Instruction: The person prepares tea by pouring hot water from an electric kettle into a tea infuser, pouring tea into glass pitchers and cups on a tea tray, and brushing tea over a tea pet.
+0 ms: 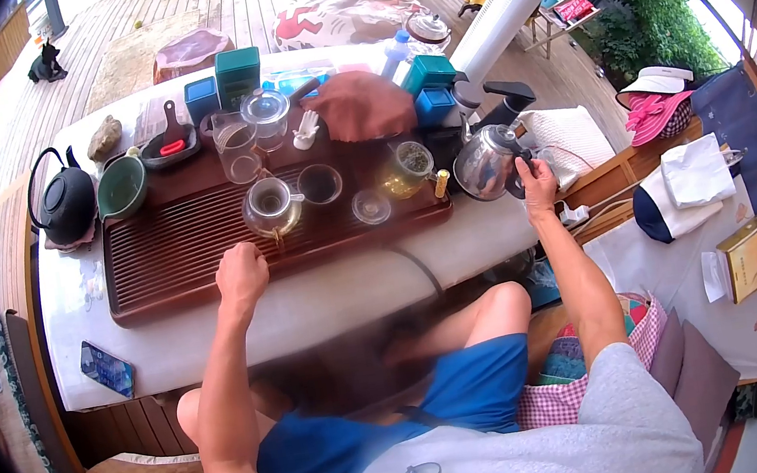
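Note:
My right hand (537, 183) is wrapped round the black handle of a steel and glass kettle (483, 166), at the right end of the tea tray. My left hand (242, 271) is closed over the front edge of the slatted brown tea tray (195, 238); whether it holds anything is hidden. Just beyond it stands a glass teapot (272, 209) with a strainer in its mouth. A dark round cup (320, 185) is to its right. Further right are a glass lid (371, 206) and a glass pot with leaves (404, 169).
A black iron kettle (67, 205) and a green bowl (122, 187) stand at the left. A phone (108, 369) lies on the near left table edge. Behind the tray are a brown cloth (360, 106) and green boxes (238, 78). A white tower appliance (515, 2) leans at upper right.

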Action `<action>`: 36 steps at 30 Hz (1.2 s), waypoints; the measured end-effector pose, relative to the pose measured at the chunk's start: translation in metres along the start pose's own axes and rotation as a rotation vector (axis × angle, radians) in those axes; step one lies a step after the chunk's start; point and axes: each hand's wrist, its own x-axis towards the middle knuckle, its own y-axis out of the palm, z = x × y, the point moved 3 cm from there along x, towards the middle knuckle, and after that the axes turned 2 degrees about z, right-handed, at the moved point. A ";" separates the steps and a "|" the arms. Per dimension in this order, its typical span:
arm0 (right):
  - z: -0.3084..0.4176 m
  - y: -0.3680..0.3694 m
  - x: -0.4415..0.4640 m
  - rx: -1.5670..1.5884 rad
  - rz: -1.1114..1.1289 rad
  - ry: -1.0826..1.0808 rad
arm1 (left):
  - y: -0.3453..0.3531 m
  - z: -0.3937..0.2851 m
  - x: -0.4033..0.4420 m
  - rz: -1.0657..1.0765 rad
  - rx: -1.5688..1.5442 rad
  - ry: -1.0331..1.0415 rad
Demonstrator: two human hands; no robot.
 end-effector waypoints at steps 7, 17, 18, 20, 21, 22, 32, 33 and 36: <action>-0.045 0.020 0.037 0.012 -0.174 -0.052 | -0.010 -0.011 -0.004 0.179 -0.086 -0.049; -0.082 0.032 0.066 -0.409 -0.129 -0.200 | -0.004 -0.027 0.001 0.150 -0.128 -0.062; -0.079 0.032 0.067 -0.417 -0.113 -0.190 | -0.002 -0.027 0.002 0.144 -0.129 -0.061; -0.073 0.031 0.065 -0.431 -0.074 -0.166 | -0.001 -0.030 0.002 0.119 -0.130 -0.030; -0.075 0.027 0.066 -0.520 -0.036 -0.110 | 0.002 -0.028 0.002 0.112 -0.130 -0.033; -0.071 0.027 0.060 -0.495 -0.042 -0.171 | 0.002 -0.028 0.002 0.104 -0.131 -0.034; 0.013 0.138 -0.116 -0.147 0.277 -0.060 | -0.015 0.002 -0.003 -0.008 -0.103 -0.009; 0.008 0.156 -0.131 -0.159 0.298 -0.014 | -0.016 0.008 -0.003 -0.015 -0.103 -0.007; -0.016 0.194 -0.153 -0.265 0.266 -0.005 | -0.023 0.018 -0.004 -0.038 -0.103 0.006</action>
